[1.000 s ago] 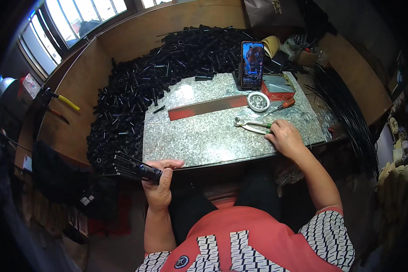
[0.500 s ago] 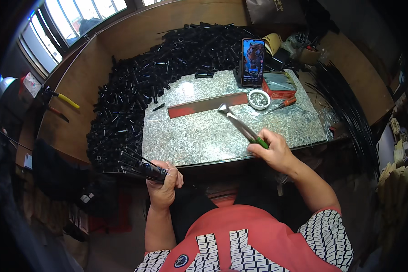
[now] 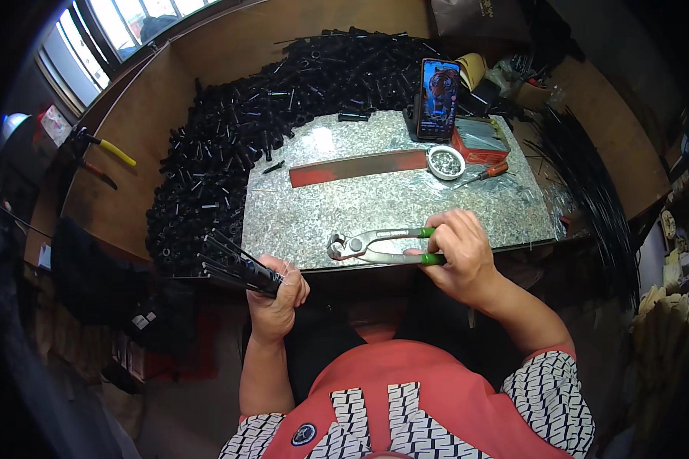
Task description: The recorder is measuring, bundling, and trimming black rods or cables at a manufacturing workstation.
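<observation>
We see a pile of black parts [image 3: 237, 115] at upper left and a stone slab [image 3: 314, 210] at the centre. Right of centre, we find pincers [image 3: 366, 239] (head pointing left), their green handles grasped by the right hand [image 3: 463, 252]; left of centre, the left hand [image 3: 278, 297] clasps a black bundle [image 3: 241, 269].

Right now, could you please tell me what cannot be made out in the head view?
Head view:
Thin black rods: gripped part hidden by the left hand.
Green-gripped metal pincers: handle ends hidden by the right hand.
Shiny bits in the round white bowl: too small to identify.
</observation>
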`<state>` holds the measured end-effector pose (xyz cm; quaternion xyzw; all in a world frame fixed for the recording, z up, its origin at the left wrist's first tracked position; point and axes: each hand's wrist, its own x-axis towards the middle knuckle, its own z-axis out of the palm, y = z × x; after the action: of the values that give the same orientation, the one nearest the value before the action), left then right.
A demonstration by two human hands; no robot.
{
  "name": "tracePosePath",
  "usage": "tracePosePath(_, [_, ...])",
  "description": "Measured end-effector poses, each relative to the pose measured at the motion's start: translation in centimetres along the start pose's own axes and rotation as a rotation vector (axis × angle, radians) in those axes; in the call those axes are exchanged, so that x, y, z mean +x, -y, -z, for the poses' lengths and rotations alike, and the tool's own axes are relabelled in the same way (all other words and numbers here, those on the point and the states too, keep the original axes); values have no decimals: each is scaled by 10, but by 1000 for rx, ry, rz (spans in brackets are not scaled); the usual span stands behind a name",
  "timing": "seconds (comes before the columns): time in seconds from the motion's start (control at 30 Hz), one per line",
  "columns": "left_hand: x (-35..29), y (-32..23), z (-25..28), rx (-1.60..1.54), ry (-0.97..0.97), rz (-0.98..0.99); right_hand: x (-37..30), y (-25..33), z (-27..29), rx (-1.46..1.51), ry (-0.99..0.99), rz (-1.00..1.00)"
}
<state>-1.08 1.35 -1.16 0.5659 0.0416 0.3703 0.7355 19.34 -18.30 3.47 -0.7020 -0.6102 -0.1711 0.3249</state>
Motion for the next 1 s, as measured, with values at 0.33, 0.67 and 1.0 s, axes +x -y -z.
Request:
tracePosePath(0.33, [-1,-1,6,-22,-102,14,10,10,-6,-158,-58,94])
tracePosePath(0.67, [3,-1,2,16,63,-25,20,19,-15,-477,-93,179])
tracePosePath(1.0, [0,6,3,114,-57,-41,29,29,-24,-496,-130,224])
